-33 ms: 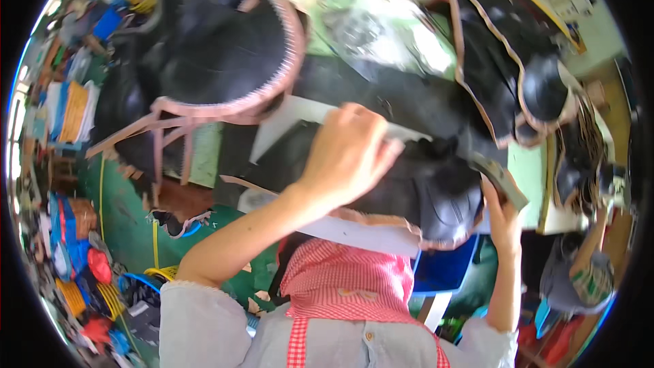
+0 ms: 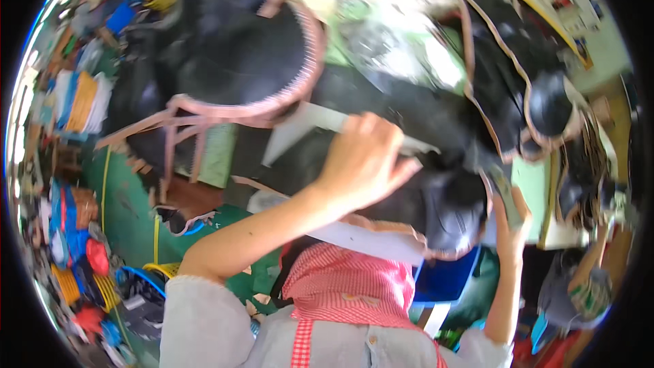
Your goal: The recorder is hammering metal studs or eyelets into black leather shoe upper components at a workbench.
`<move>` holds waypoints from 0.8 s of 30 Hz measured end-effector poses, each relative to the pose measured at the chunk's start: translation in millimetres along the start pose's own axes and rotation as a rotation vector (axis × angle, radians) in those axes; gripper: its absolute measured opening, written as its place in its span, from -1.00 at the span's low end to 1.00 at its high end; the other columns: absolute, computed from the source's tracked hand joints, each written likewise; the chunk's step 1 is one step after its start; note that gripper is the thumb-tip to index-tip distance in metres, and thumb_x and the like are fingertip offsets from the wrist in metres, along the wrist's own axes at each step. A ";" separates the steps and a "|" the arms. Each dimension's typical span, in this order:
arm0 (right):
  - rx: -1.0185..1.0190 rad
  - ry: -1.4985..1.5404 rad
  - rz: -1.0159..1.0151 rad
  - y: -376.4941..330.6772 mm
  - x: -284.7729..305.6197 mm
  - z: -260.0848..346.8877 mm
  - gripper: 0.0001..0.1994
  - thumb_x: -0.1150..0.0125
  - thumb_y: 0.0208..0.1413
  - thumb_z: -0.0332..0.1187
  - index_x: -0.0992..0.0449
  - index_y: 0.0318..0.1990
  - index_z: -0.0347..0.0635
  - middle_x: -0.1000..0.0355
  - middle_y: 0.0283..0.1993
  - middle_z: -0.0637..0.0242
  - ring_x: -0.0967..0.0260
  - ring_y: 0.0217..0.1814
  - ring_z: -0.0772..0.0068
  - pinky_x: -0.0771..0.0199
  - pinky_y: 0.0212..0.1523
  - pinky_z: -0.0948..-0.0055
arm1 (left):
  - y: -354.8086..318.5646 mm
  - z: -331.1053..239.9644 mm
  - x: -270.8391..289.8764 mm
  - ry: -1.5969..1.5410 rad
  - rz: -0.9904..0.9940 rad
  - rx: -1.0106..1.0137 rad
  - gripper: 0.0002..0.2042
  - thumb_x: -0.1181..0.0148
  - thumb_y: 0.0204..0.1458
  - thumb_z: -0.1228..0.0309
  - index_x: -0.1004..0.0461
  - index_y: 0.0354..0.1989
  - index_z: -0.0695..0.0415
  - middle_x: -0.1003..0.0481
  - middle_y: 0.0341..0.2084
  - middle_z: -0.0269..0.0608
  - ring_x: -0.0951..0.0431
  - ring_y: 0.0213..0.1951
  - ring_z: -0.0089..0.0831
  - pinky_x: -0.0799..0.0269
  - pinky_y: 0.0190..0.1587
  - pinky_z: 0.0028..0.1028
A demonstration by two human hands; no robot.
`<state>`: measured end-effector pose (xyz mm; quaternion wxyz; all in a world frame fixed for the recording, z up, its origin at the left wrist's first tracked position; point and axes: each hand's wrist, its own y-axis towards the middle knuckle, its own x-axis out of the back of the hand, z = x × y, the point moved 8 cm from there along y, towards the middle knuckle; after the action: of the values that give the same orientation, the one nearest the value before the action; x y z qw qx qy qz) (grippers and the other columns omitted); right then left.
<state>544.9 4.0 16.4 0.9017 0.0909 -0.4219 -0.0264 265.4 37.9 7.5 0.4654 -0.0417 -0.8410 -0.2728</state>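
A black leather piece [image 2: 300, 160] with a pale tan edge lies across the work in front of me, its rounded end [image 2: 455, 212] at the right. Over its middle is my left hand [image 2: 364, 158], fingers curled under and thumb sticking out to the right; the fingertips are hidden. At the rounded end my right hand [image 2: 511, 221] grips a hammer-like tool [image 2: 505, 197] by its grey-brown handle. The tool's far end is blurred against the dark leather. A white sheet [image 2: 368, 240] shows beneath the piece's near edge.
Big black leather pieces with pinkish stitched edging [image 2: 238, 48] are piled at left. More black leather parts [image 2: 501, 75] lie at right, near crumpled clear plastic [image 2: 381, 44]. A blue bin [image 2: 446, 276] stands below the table. Another person [image 2: 575, 289] works at far right.
The whole view has shifted slightly, so things sit farther right. My left thumb reaches out a little more. The tool in my right hand is tilted more upright.
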 end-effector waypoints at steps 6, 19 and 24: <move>0.093 -0.358 -0.170 -13.4 13.4 -65.1 -0.74 -0.28 -0.09 -0.53 -0.44 -0.19 -0.25 -0.34 -0.19 0.09 -0.35 -0.15 -0.10 -0.37 -0.14 0.09 | -5.7 -5.4 -42.7 0.158 0.059 -0.159 -0.45 -0.29 -0.11 -0.08 -0.36 -0.32 0.23 -0.34 -0.40 -0.11 -0.44 -0.35 -0.26 -0.38 -0.32 -0.33; 0.265 -0.034 -0.170 23.5 -0.3 -61.0 -0.78 -0.19 0.09 -0.48 -0.43 -0.11 -0.34 -0.38 -0.21 0.08 -0.30 -0.15 0.09 -0.29 -0.03 0.26 | -20.9 30.3 295.7 0.439 -0.256 -0.323 -0.75 -0.31 0.01 0.16 -0.37 -0.42 -0.03 -0.42 -0.69 -0.36 -0.54 -0.59 -0.33 -0.36 -0.59 -0.35; 0.297 -0.207 -0.049 7.6 -5.3 33.4 -0.74 -0.27 0.17 -0.32 -0.56 -0.10 -0.34 -0.56 -0.19 0.01 -0.53 -0.17 0.13 -0.55 -0.15 0.31 | -49.7 206.5 339.4 0.834 -0.122 0.214 -0.61 -0.39 -0.11 0.08 -0.39 -0.32 0.08 -0.53 -0.53 -0.15 -0.58 -0.42 -0.08 -0.49 -0.40 -0.21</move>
<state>515.7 7.4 34.8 0.8293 0.2301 -0.5092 0.0048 -98.9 36.2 173.7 0.7501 0.1703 -0.6054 -0.2046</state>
